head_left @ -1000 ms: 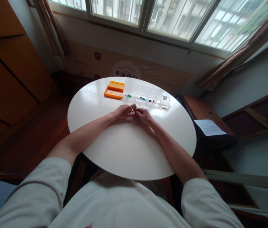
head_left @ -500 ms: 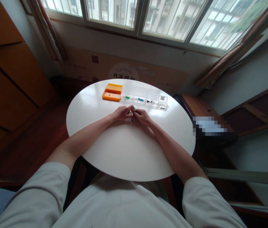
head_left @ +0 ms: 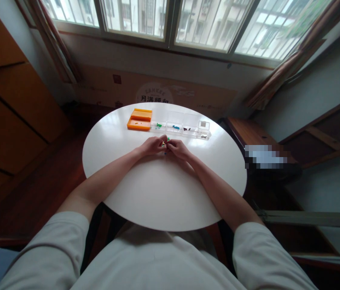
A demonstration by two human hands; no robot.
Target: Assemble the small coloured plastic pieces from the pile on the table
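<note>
Against 1 second ago, the head camera tilts up slightly: the bare left hand (head_left: 152, 145), the bare right hand (head_left: 179, 149) and the round white glossy table (head_left: 163, 193) beneath both sit lower and further left in view. Beyond the hands, more barred glass window (head_left: 200, 24) shows. Right of them, coarse pixel blocks (head_left: 264, 156) now cover the white paper sheet.
</note>
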